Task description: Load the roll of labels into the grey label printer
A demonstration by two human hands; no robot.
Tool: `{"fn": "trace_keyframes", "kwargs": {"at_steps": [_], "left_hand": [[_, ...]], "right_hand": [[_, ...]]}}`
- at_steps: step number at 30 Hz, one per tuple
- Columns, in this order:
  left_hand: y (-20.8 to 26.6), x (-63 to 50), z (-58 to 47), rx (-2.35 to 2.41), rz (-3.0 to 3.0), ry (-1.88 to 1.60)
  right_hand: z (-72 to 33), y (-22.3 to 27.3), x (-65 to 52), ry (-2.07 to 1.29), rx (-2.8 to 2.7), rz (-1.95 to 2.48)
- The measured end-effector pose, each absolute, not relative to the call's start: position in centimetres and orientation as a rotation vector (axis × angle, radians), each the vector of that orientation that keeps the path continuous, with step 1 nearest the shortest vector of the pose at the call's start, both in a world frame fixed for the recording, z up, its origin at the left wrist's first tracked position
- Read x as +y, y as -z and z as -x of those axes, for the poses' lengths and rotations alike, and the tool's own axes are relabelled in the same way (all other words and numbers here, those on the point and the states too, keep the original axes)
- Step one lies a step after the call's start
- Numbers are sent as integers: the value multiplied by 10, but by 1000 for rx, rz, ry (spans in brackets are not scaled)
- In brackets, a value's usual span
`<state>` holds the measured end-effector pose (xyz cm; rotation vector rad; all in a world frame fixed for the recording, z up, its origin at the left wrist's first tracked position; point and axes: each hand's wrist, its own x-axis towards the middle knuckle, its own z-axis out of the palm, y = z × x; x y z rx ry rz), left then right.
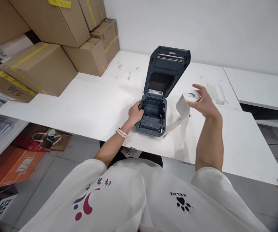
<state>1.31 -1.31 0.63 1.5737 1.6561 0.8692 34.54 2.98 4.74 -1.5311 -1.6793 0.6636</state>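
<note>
One printer [150, 121] stands on the white counter [92, 108], its single lid [164, 68] raised. The left hand [135, 113], one pink wristband [122, 132] at its wrist, grips the printer's left edge, thumb over the rim. One paper roll [182, 103] lies right of the printer, in the right hand [205, 102]; the thumb and fingers pinch it, the index finger spread away. One loose strip [174, 126] trails from the roll toward the printer's front corner. At least six cardboard boxes [41, 66] occupy the left.
</note>
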Motion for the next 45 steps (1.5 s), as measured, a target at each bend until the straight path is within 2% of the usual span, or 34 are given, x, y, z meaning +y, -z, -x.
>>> {"fn": "trace_keyframes", "kwargs": {"at_steps": [4, 7, 11, 15, 19, 21, 24, 27, 31, 38, 45], "left_hand": [[-8, -13, -13, 1673, -1552, -858], [-6, -13, -13, 1666, -1531, -863], [-4, -12, -12, 1631, -1516, -903], [-3, -11, -12, 1611, -1505, -921], [-4, -12, -13, 1617, -1491, -925], [-3, -12, -13, 1624, -1484, -926], [-1, -11, -13, 1611, -1496, -925], [1, -10, -12, 1632, -1525, -902], [2, -9, -12, 1654, -1526, -903], [11, -7, -12, 1583, -1458, -978], [17, -7, -14, 1329, -1294, -1116]], "right_hand": [[-332, -8, 55, -793, -1643, 1598], [-332, -2, 54, -877, -1664, 1597], [-359, -3, 17, -972, -1469, 1380], [-383, 20, -30, -1002, -1262, 1183], [-374, 48, -44, -1080, -1210, 1348], [-363, 46, -42, -1156, -1208, 1364], [-342, 15, -40, -1191, -1237, 1030], [-310, -36, -35, -1168, -1515, 810], [-247, -80, -11, -1011, -2179, 1090], [-176, -52, 18, -368, -2640, 1637], [-192, -47, -53, -368, -2528, 1260]]}}
